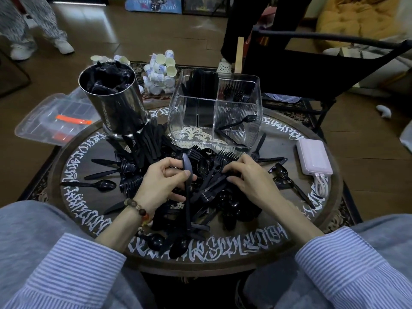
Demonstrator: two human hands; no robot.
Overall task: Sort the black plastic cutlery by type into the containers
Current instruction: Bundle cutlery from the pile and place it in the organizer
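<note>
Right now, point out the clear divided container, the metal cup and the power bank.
clear divided container (236,142): head view, front wall.
metal cup (120,108): head view, side wall.
power bank (313,156): head view, top face.

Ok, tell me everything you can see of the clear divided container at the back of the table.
The clear container is a ribbed, see-through plastic box with inner dividers making four compartments. It stands upright on the far side of the round table, right of the metal canister. Back left holds upright black handles, back right some dark cutlery, front right a leaning spoon and another piece. Front left looks empty. Neither hand touches it.
</note>
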